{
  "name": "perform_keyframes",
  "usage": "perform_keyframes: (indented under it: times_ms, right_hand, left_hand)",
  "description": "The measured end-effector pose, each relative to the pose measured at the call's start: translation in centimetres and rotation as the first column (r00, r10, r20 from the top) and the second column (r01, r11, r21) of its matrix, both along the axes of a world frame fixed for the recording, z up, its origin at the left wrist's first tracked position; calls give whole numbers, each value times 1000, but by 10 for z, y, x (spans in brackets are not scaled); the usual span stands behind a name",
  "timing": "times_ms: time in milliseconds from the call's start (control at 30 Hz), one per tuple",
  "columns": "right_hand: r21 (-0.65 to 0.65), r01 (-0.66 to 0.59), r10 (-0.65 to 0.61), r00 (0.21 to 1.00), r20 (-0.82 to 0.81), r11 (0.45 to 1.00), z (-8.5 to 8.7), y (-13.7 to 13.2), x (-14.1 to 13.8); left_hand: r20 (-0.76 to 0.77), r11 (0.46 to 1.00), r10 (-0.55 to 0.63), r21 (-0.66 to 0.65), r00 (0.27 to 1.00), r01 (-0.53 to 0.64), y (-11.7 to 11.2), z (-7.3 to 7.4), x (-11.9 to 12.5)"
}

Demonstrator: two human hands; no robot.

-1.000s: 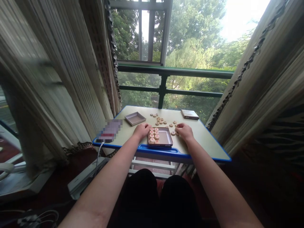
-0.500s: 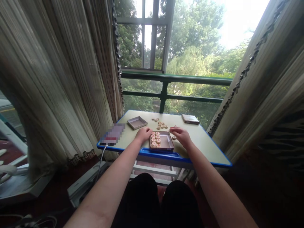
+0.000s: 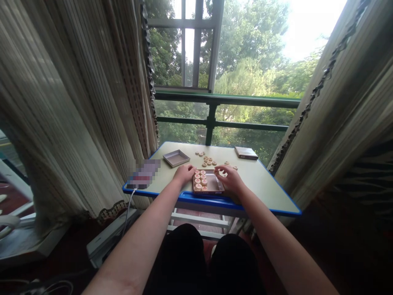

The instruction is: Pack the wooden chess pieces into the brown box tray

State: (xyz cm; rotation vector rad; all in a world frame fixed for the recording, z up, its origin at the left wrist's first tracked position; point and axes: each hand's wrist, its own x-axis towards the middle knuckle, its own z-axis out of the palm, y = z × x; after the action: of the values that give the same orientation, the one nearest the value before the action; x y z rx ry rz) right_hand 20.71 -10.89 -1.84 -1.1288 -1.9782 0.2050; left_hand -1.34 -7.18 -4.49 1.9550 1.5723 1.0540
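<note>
A shallow open box [image 3: 213,189] stands at the front of the table, its left part filled with two columns of round wooden Chinese chess pieces [image 3: 198,180] with red characters. My left hand [image 3: 184,173] is closed at the box's far left corner, fingertips on its rim. Over the box's far right part, my right hand [image 3: 229,176] pinches one Chinese chess piece [image 3: 216,171], partly hidden by the fingers. Beyond the box lies a loose group of chess pieces [image 3: 208,160], with a few more farther back and two right of it.
The table [image 3: 260,184] has a blue edge. A shallow box lid [image 3: 176,158] lies at the back left, a flat closed box [image 3: 246,153] at the back right. At the left edge lies a blurred-out device [image 3: 144,174] with a white cable [image 3: 131,205]. Curtains hang on both sides.
My right hand has moved left from beside the box to over its right part, now with a chess piece in its fingers. My left hand stays at the box corner.
</note>
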Motion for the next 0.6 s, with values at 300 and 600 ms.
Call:
perform_keyframes:
  times_ms: [300,600]
  right_hand:
    - [-95,-80,96,979,181,992,7,-9,-4]
    - [-157,-101,135,964,228,982,4,-7,-1]
  left_hand:
    - [7,1000,0,5,1000,0,-2,2,1]
    - [-4,1000,0,1,1000,0,1,0,1]
